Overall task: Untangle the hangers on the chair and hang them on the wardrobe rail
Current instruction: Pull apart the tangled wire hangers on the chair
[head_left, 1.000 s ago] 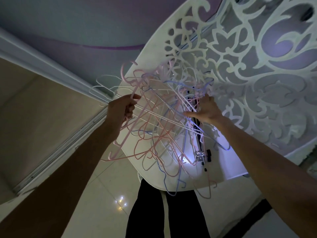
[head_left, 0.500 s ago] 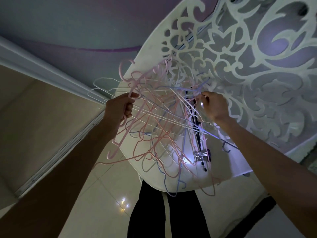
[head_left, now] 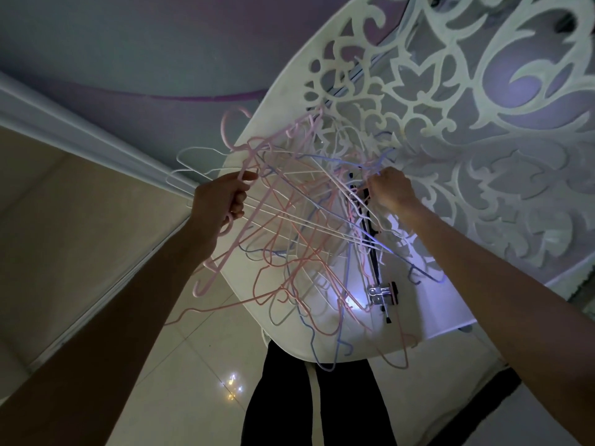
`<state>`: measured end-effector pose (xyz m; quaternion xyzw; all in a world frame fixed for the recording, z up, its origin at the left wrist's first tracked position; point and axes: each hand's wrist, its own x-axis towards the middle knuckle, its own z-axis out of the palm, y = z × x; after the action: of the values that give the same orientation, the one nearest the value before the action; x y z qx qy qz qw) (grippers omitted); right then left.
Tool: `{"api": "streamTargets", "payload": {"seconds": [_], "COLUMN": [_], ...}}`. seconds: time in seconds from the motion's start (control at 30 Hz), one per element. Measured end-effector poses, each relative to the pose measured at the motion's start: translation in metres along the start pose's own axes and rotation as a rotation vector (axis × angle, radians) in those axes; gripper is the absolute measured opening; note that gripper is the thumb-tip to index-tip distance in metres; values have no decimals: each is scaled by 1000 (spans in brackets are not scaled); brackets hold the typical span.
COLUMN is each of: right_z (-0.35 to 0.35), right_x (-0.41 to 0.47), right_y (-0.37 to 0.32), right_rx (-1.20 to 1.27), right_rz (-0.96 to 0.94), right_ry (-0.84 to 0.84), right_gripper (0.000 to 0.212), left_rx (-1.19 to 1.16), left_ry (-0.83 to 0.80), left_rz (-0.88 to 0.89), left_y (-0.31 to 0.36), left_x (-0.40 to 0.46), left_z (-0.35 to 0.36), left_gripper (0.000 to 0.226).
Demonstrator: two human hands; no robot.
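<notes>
Left hand (head_left: 222, 201) is clenched round pink wires on the left edge of the tangle of thin pink, blue and white wire hangers (head_left: 306, 239), held just above the white plastic chair seat (head_left: 428, 304). Right hand (head_left: 391, 188) pinches strands on the far right. Prob best: pick 1 hook, slide it out slowly w/o yanking. Hangers look springy, snaggy. Beyond is the chair's cut-out scrollwork back (head_left: 450, 123).

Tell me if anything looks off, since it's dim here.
The hangers are one knotted heap on the chair, several hooks overhanging its edge. A black clip hanger lies buried among the thin ones.
</notes>
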<state>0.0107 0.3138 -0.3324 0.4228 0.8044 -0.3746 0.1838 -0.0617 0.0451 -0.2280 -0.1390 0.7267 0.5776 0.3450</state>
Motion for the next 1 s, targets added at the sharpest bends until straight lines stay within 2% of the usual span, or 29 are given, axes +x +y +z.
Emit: {"api": "streamTargets", "payload": {"seconds": [0.1, 0.23, 0.3, 0.37, 0.5, 0.7, 0.73, 0.8, 0.87, 1.0], "right_z": [7, 6, 5, 1, -5, -3, 2, 12, 20, 24], "right_x": [10, 6, 7, 16, 28, 30, 32, 37, 42, 43], "right_y": [-4, 5, 3, -2, -6, -14, -14, -10, -7, -14], "right_rx": [137, 197, 213, 371, 442, 413, 433, 537, 613, 686], "right_rz": [53, 57, 115, 254, 296, 236, 222, 213, 247, 263], "right_ry": [27, 169, 50, -55, -91, -86, -49, 19, 64, 123], "right_gripper": [47, 35, 25, 12, 30, 27, 22, 9, 24, 30], "left_rx": [11, 20, 36, 85, 192, 383, 440, 616, 751, 714], "left_ry": [-16, -28, -40, -39, 54, 134, 155, 225, 304, 305], "left_rz": [2, 1, 6, 44, 127, 315, 354, 412, 467, 539], "left_y": [-1, 2, 6, 9, 14, 10, 8, 5, 1, 4], "left_x": [1, 3, 7, 11, 16, 17, 16, 16, 19, 18], "left_z": [-1, -1, -1, -1, -1, 1, 2, 2, 1, 5], "left_gripper": [24, 23, 23, 23, 28, 15, 15, 33, 37, 32]}}
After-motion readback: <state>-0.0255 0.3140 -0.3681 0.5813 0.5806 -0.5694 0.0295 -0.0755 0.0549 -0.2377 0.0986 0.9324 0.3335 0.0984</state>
